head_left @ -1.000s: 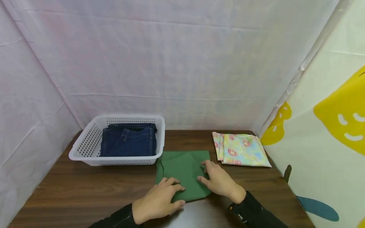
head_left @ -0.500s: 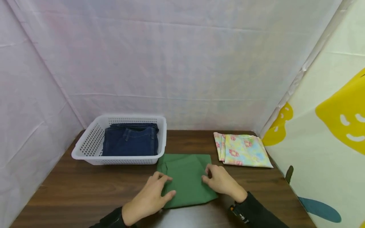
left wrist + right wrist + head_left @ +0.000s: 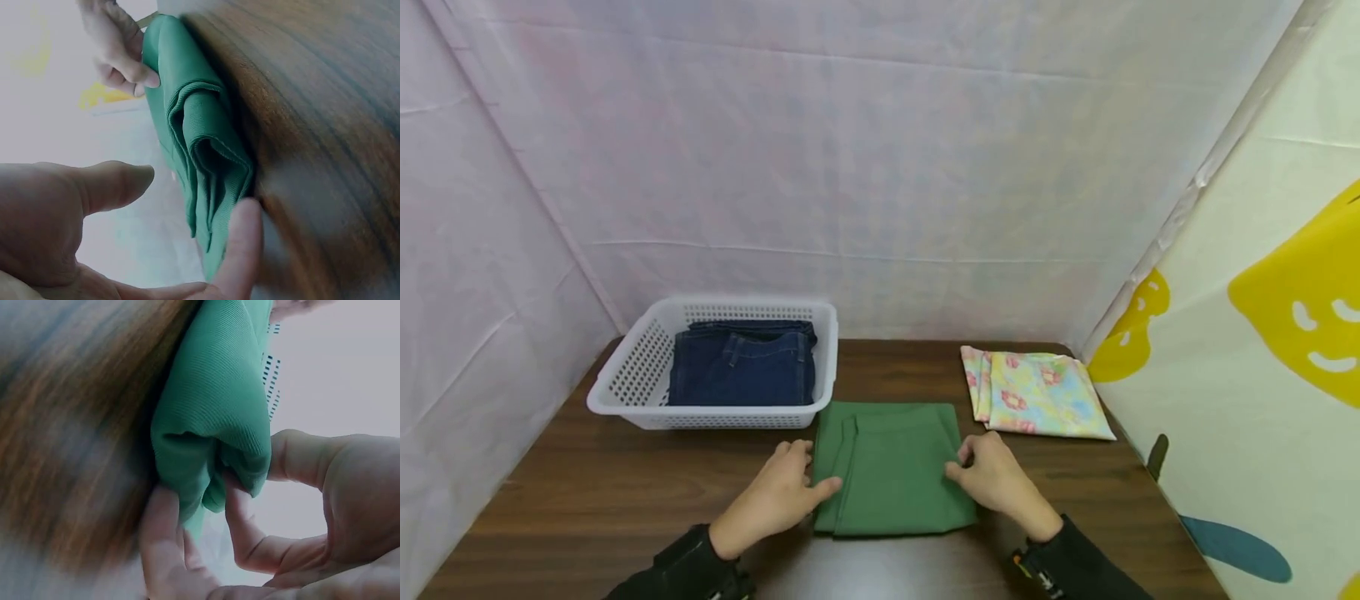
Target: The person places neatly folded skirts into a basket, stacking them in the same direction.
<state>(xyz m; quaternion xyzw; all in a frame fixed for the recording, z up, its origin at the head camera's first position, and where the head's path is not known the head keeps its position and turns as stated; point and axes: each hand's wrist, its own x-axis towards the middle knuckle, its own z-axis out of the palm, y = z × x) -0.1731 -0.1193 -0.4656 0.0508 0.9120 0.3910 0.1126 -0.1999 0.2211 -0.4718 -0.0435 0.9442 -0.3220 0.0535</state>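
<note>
A folded green cloth (image 3: 898, 475) with a ribbed weave lies flat on the table in front of me, its layers stacked. At its left edge is my left hand (image 3: 772, 496), thumb and fingers spread apart. In the left wrist view one finger (image 3: 244, 244) touches the cloth's lower edge, while the thumb (image 3: 122, 184) stands clear of it. My right hand (image 3: 998, 477) pinches the upper layers at the right edge. The right wrist view shows the thumb on top and a finger (image 3: 240, 519) tucked into the fold, with other fingers lower down by the table.
Behind the cloth on the left, a white perforated basket (image 3: 606, 400) holds folded dark blue jeans (image 3: 767, 371). A folded floral cloth (image 3: 1041, 396) lies at the back right of the brown wooden table (image 3: 647, 475). Pale fabric walls (image 3: 880, 167) rise behind and at the sides.
My left hand has moved left from on top of the green cloth to its left edge. The right hand has shifted slightly right and now pinches the edge. The cloth's top layer lies straighter.
</note>
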